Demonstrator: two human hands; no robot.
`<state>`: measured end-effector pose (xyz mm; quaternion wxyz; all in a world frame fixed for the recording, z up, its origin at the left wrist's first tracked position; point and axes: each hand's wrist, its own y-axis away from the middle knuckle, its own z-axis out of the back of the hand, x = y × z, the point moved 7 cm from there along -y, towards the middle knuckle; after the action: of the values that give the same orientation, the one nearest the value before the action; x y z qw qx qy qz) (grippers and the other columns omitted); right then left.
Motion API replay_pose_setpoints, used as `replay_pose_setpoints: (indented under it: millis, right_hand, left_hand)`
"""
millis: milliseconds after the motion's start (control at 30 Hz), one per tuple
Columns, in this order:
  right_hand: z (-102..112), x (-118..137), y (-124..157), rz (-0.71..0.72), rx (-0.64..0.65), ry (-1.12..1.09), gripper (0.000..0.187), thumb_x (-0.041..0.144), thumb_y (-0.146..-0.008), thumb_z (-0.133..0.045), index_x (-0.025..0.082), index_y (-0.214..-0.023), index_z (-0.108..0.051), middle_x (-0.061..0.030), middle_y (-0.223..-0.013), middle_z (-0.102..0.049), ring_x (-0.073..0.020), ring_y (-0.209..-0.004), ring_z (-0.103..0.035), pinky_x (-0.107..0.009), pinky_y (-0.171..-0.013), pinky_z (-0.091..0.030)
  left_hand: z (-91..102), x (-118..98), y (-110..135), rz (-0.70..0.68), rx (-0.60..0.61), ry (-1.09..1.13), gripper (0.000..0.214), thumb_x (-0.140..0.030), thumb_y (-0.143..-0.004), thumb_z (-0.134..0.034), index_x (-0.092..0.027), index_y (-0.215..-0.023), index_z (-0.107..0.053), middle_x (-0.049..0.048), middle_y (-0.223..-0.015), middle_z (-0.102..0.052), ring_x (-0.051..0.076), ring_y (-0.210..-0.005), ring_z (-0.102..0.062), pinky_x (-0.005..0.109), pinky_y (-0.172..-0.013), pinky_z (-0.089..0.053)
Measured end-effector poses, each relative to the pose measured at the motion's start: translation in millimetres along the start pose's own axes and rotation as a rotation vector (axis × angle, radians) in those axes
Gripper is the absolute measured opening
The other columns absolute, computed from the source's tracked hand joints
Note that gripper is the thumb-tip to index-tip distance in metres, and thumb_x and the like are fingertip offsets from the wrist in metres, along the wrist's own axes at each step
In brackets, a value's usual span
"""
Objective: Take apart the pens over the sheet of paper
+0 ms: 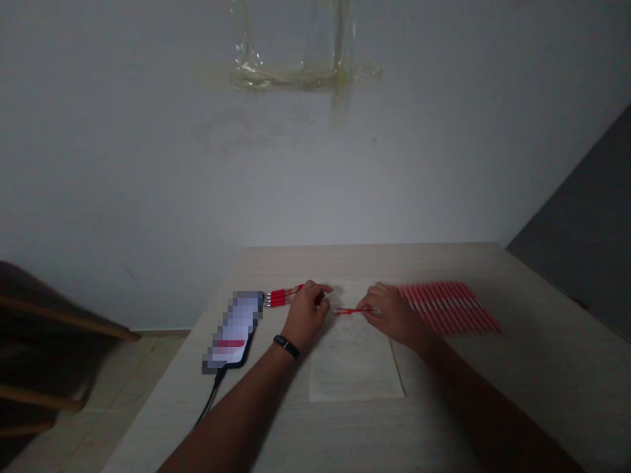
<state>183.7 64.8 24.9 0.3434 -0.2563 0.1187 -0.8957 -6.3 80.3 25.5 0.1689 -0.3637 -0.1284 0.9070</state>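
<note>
My left hand (305,316) curls over a small bunch of red pens (282,297), whose white-tipped ends stick out to the left. My right hand (389,316) pinches a thin red pen (351,311) by one end, and the pen points toward my left hand. Both hands are just above a sheet of white paper (352,361) with faint printing. A close-set row of many red-and-white pens (448,307) lies just beyond my right hand. A black band circles my left wrist.
A phone (231,330) with a pixelated screen lies left of the paper, its black cable (211,397) running over the pale wooden table's (365,263) near edge. A wooden chair (49,341) stands at the left. Yellowed tape (296,75) marks the wall ahead.
</note>
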Motion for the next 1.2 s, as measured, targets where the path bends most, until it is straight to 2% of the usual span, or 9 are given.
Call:
replay_pose_setpoints:
  millis: [200,367,533,1200]
  right_hand:
    - [-14,9,2,0.038,0.099,-0.022,0.01,0.013,-0.088,-0.065,0.021,-0.091,-0.07,-0.0041,-0.087,-0.067,-0.0214,-0.092,-0.058,-0.036,-0.084,-0.044]
    - [-15,8,2,0.03,0.116,-0.024,0.012,0.01,-0.086,-0.065,0.02,-0.09,-0.071,-0.0043,-0.087,-0.068,-0.0211,-0.092,-0.058,-0.035,-0.084,-0.044]
    - [-16,7,2,0.029,0.147,-0.017,0.013,0.009,-0.084,-0.065,0.02,-0.088,-0.071,-0.0043,-0.086,-0.068,-0.0213,-0.09,-0.059,-0.035,-0.083,-0.044]
    - [-15,6,5,0.03,0.131,-0.078,0.014,0.012,-0.084,-0.07,0.02,-0.095,-0.07,-0.0035,-0.092,-0.069,-0.0208,-0.095,-0.059,-0.035,-0.087,-0.044]
  left_hand:
    - [-4.6,0,1,-0.003,0.024,0.024,0.027,-0.012,-0.082,-0.054,-0.017,-0.104,-0.07,0.0052,-0.088,-0.061,0.019,-0.08,-0.057,0.032,-0.077,-0.045]
    - [-7.9,4,2,0.005,0.028,0.073,0.029,-0.011,-0.08,-0.054,-0.016,-0.107,-0.065,0.0043,-0.086,-0.062,0.018,-0.078,-0.057,0.031,-0.074,-0.046]
    - [-9.2,5,2,0.016,0.032,0.097,0.024,-0.009,-0.077,-0.054,-0.017,-0.099,-0.061,0.0026,-0.083,-0.06,0.017,-0.074,-0.055,0.03,-0.071,-0.044]
    - [-14.2,4,4,-0.013,0.071,0.129,0.02,-0.012,-0.08,-0.058,-0.017,-0.099,-0.063,0.0047,-0.089,-0.064,0.018,-0.081,-0.058,0.031,-0.075,-0.046]
